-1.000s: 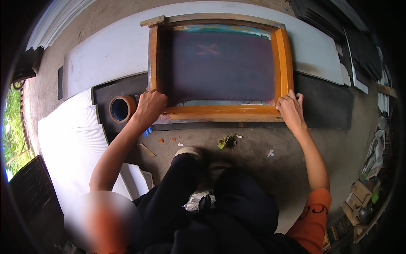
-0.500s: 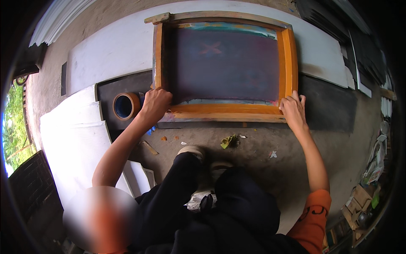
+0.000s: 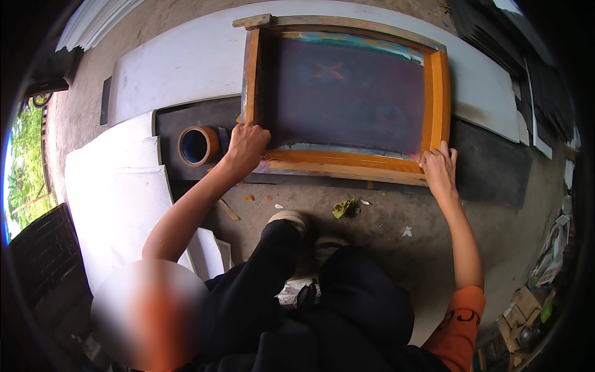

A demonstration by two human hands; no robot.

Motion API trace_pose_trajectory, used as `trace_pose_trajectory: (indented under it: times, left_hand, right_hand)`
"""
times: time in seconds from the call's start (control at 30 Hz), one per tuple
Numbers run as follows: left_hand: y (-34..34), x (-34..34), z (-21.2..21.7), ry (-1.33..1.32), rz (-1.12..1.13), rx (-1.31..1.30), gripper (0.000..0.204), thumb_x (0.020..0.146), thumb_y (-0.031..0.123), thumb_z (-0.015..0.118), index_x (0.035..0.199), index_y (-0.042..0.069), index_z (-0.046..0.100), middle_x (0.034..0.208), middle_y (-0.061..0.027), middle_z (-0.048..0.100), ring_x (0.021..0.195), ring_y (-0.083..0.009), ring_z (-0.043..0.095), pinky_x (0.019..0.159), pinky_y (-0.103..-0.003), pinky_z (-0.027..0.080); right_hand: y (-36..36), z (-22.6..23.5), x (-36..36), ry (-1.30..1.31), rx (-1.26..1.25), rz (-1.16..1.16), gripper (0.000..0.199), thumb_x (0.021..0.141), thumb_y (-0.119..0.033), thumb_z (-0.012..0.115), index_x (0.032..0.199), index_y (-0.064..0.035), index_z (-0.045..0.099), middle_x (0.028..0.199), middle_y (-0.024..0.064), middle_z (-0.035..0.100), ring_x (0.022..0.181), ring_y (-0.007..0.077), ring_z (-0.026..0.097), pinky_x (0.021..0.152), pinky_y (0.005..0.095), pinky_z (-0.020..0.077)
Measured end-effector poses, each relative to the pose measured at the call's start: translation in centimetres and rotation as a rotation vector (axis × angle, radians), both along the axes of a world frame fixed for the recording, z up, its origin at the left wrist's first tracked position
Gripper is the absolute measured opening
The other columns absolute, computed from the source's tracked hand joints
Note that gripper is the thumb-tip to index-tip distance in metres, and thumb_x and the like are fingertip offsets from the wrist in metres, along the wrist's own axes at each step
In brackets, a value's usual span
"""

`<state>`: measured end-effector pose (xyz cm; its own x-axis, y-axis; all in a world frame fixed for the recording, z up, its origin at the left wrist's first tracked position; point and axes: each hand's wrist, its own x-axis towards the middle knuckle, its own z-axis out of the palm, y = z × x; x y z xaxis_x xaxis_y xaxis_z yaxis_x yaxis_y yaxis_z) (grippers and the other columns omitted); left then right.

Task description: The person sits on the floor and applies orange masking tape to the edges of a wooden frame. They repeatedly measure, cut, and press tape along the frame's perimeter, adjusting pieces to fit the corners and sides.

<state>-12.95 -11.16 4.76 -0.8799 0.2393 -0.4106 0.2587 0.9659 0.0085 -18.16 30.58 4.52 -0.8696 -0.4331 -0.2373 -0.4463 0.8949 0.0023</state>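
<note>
The wooden frame (image 3: pixel 347 162) lies on the black board (image 3: pixel 493 161), reaching past its far edge over the white board (image 3: pixel 186 74). Above the black board's near side, your left hand (image 3: pixel 248 144) and right hand (image 3: pixel 440 170) grip 2 frame corners, fingers bent. A tape roll (image 3: pixel 212 146) sits on the black board's left part.

Around me spreads a rough, grey-brown floor (image 3: pixel 384 248), dotted with small scraps (image 3: pixel 343 208). At the far left, bright daylight shows green foliage (image 3: pixel 28 155) outside, with a dark panel (image 3: pixel 46 248) just nearer. White ridged sheets (image 3: pixel 99 25) are stacked in the far left corner, dark sheets (image 3: pixel 489 49) at the far right. Cardboard boxes (image 3: pixel 517 313) and mixed clutter (image 3: pixel 551 248) line the shadowy right side.
</note>
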Motion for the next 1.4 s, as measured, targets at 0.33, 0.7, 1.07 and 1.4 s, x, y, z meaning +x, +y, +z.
trace_pose_trajectory:
  times: [0.33,0.7,1.07,1.4]
  left_hand:
    - [1.2,-0.2,0.8,-0.023,-0.028,-0.114,0.011,0.07,0.004,0.067,0.077,0.011,0.072,0.077,-0.0097,0.069,0.087,-0.0224,0.065,0.078,-0.032,0.042]
    - [2.1,0.0,0.2,-0.035,-0.06,-0.268,0.008,0.075,0.01,0.067,0.08,0.014,0.072,0.078,-0.0043,0.07,0.088,-0.019,0.064,0.078,-0.031,0.04]
    - [1.7,0.0,-0.3,0.026,-0.093,-0.244,0.013,0.071,0.008,0.071,0.083,0.007,0.066,0.081,-0.0086,0.069,0.086,-0.0232,0.066,0.074,-0.034,0.05]
    - [6.3,-4.8,-0.6,0.198,-0.64,0.361,0.033,0.088,0.011,0.052,0.121,0.009,0.053,0.127,-0.0075,0.05,0.126,-0.0197,0.041,0.106,-0.037,0.037]
  right_hand:
    - [0.0,-0.3,0.1,-0.002,0.049,-0.005,0.008,0.075,-0.011,0.068,0.073,-0.0039,0.064,0.079,0.0084,0.063,0.096,0.0235,0.049,0.086,0.0404,0.0316]
    - [-0.5,-0.3,0.5,0.037,0.034,-0.001,0.004,0.074,-0.006,0.066,0.076,-0.0019,0.065,0.076,0.0125,0.065,0.1,0.0255,0.051,0.089,0.0481,0.0309]
    - [-0.8,-0.3,-0.1,0.113,0.242,0.064,0.024,0.071,-0.007,0.069,0.093,-0.0018,0.059,0.089,0.0142,0.061,0.105,0.0242,0.049,0.089,0.046,0.0326]
    - [4.0,-6.4,-1.1,0.205,-0.767,-0.358,0.05,0.098,-0.027,0.044,0.141,-0.0086,0.027,0.133,0.0197,0.033,0.125,0.0343,0.034,0.103,0.046,0.0327]
